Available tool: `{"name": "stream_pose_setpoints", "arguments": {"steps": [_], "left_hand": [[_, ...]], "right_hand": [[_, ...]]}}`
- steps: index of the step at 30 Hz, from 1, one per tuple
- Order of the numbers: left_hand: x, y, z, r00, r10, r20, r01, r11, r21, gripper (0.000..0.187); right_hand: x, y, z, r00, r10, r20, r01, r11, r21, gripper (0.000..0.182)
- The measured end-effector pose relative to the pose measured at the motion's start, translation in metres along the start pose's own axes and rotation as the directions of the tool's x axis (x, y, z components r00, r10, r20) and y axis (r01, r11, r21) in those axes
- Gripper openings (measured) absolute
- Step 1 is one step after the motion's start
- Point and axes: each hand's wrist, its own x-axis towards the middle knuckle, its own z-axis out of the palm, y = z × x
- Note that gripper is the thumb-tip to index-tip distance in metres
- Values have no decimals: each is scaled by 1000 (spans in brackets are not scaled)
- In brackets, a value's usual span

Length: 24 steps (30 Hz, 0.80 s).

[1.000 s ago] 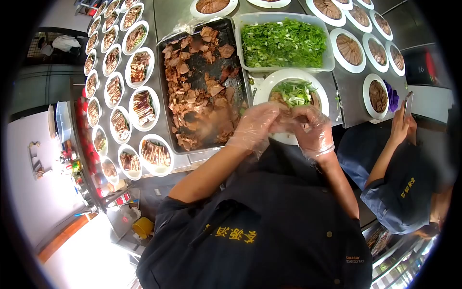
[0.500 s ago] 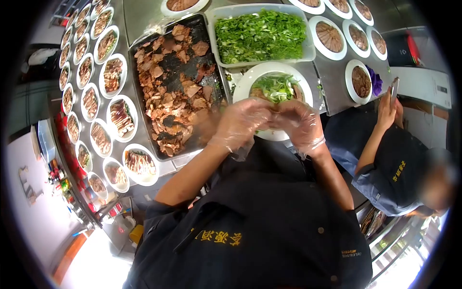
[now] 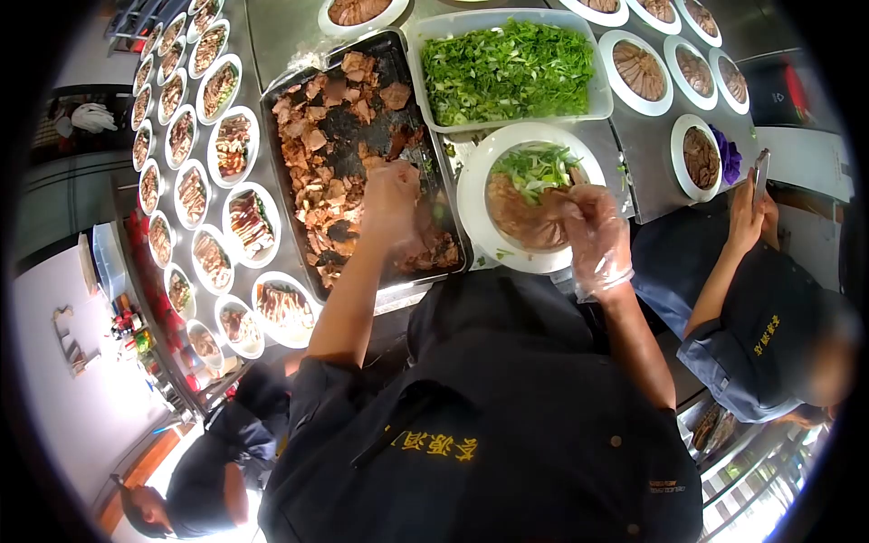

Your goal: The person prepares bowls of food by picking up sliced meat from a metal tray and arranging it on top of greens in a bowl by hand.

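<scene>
My left hand (image 3: 391,192), in a clear plastic glove, rests down on the sliced brown meat (image 3: 326,172) in the black tray (image 3: 399,54), fingers curled among the slices. My right hand (image 3: 590,226), also gloved, is over the right side of a white plate (image 3: 480,226) that holds fanned meat slices and chopped greens (image 3: 539,167). Its fingers pinch at the plate's contents. Whether either hand holds a slice is hidden by the gloves.
A clear tub of chopped greens (image 3: 507,68) stands behind the plate. Several small white plates of sliced meat (image 3: 240,217) line the steel counter at left, more at back right (image 3: 699,156). A co-worker at right holds a phone (image 3: 759,176). Another person crouches at lower left (image 3: 208,471).
My hands were together over the plate. My left hand has moved left onto the meat tray, and my right hand stays at the plate.
</scene>
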Motion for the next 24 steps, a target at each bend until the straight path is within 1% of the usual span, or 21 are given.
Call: {"name": "stream_pose_setpoints", "arguments": {"steps": [1,2,3,4,5,7,8,9,11,12,13,14,15,16,17,19,20,21,22,23,24], "left_hand": [[1,-6,3,1000,1,7,0,1000,-9,30],[1,-9,8,987,129,95,-149,957,249,39],[1,-5,13,949,238,208,-310,827,470,51],[-1,-4,20,959,238,157,-283,851,441,59],[4,0,22,953,256,162,-302,853,425,59],[7,5,17,951,200,234,-290,837,463,52],[12,6,15,964,147,222,-236,859,455,39],[15,8,11,961,163,225,-251,856,452,39],[17,9,2,989,43,141,-96,915,393,26],[22,5,-6,972,146,184,-203,917,342,26],[17,24,-17,968,160,193,-220,911,348,26],[12,42,-31,987,-39,156,48,998,-50,27],[6,56,-40,949,-236,207,305,847,-436,28],[-2,59,-45,963,-142,228,250,783,-569,28],[-9,68,-46,963,-136,232,247,790,-561,28],[-31,133,-63,931,162,326,92,762,-641,27],[-34,152,-57,907,230,354,52,772,-634,28],[-35,169,-51,875,294,384,13,780,-626,30],[-35,187,-44,823,370,430,-20,777,-629,31],[-29,196,-34,817,374,438,-28,785,-618,31],[-22,201,-20,783,420,459,-20,755,-656,32]], "right_hand": [[3,-4,-1,1000,5,0,-5,1000,-11,17],[5,-11,-5,998,16,60,-1,969,-246,20],[7,-18,-9,993,39,111,18,883,-470,24],[7,-16,-13,995,76,59,-41,886,-462,36],[7,-12,-20,996,78,43,-48,876,-479,36],[1,-8,-34,998,57,32,-39,907,-420,30],[-1,-14,-40,995,102,2,-93,908,-409,24],[-2,-16,-45,995,101,-14,-98,906,-412,24],[-6,-16,-55,987,162,1,-152,929,-338,21],[-10,-9,-56,993,120,-24,-121,942,-311,19],[-12,-7,-59,991,125,-43,-132,943,-306,19],[-14,-5,-59,996,73,-53,-84,966,-246,18],[-15,-3,-59,998,21,-67,-34,982,-186,18],[-14,2,-58,996,-30,-87,12,980,-199,20],[-13,6,-56,995,-24,-99,4,981,-195,20],[-6,12,-53,989,-27,-148,-9,972,-234,21],[-2,14,-54,988,92,-125,-108,986,-127,25],[3,15,-53,986,92,-138,-108,987,-117,25],[9,16,-51,991,18,-133,-18,1000,6,26],[16,18,-50,988,-56,-141,74,989,126,27],[23,26,-50,990,-79,-121,97,983,153,30]]}}
